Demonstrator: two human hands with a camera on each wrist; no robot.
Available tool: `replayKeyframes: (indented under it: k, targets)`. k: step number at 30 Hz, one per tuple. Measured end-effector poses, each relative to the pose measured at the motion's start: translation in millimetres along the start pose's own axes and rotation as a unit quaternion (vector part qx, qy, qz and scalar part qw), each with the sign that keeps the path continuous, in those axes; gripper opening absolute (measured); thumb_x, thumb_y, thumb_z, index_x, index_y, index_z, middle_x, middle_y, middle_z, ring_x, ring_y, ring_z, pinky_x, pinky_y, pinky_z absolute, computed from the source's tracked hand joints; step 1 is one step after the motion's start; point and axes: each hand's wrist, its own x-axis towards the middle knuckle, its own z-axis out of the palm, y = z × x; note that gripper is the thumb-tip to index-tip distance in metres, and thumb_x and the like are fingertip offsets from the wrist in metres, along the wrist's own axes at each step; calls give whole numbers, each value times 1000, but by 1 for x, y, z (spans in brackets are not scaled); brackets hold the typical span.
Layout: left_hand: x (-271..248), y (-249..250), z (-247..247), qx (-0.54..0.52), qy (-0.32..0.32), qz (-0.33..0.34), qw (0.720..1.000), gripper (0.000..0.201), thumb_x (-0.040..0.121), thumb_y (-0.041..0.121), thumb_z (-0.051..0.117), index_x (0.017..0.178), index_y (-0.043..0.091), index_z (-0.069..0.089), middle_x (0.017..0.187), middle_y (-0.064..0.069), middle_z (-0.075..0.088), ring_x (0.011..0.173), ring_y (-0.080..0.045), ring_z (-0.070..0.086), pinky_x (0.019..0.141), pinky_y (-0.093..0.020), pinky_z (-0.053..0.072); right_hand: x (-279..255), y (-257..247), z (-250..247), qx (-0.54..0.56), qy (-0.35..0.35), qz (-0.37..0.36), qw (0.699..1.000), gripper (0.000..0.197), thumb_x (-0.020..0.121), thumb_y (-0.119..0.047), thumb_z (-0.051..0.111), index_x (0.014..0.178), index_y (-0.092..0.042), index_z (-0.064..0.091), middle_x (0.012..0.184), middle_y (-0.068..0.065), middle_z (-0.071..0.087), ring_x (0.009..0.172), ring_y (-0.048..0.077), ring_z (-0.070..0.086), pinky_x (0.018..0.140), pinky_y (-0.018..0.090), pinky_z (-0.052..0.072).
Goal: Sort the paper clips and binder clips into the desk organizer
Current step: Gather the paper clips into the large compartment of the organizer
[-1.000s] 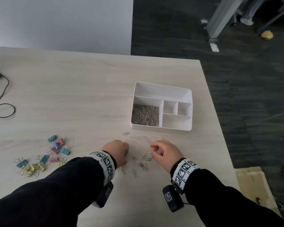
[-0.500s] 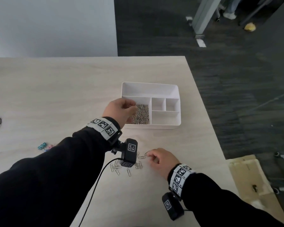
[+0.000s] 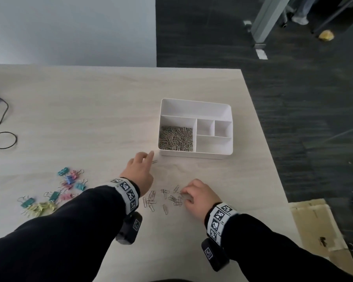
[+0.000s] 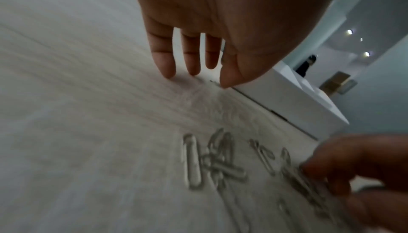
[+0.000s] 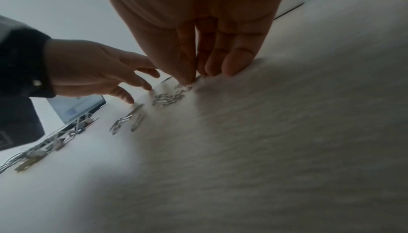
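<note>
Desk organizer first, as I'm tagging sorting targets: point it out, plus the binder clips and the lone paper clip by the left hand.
desk organizer (image 3: 196,155), head view, near outer wall.
binder clips (image 3: 66,185), head view, middle of the coloured scatter.
lone paper clip (image 3: 155,161), head view, its visible end beside the left hand's fingertips.

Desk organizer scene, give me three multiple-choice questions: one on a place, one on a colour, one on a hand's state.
1. Where in the desk organizer are the sorted paper clips?
A. near-left compartment
B. far long compartment
C. small right compartment

2. What colour is the organizer?
A. black
B. white
C. blue

3. What is the right hand doing?
A. resting flat
B. pinching loose clips on the table
C. holding the organizer

Answers: 1 A, the silver heap fills that section; 2 B, its walls are white; 3 B, fingertips close on a clip.
</note>
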Motion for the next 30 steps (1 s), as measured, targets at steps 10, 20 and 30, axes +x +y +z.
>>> replayKeyframes:
  k: [10,20,30]
  targets:
    - [-30,-12,24,103,-60,111,987,48,90,25,49,136,37,45,138,5,38,127,-24,38,102,-41,44,7,-5,5,-14,20,-62,998,45,77,-23,68,122,-19,65,118,4,52,108,24,54,101,32,42]
    - [-51,-38,25,54,-60,68,994,67,76,31,72,137,30,45,131,3,44,113,-23,56,96,-36,48,11,-18,14,-98,-30,-88,991,33,81,-17,60,114,-19,63,114,4,54,106,28,53,94,31,44]
    - [-57,-20,44,7,-29,61,998,32,87,20,50,116,26,61,103,0,63,96,-24,62,84,-33,51,3,-19,9,-118,-31,-61,991,21,88,-19,56,107,-18,63,111,4,57,103,25,54,87,29,42]
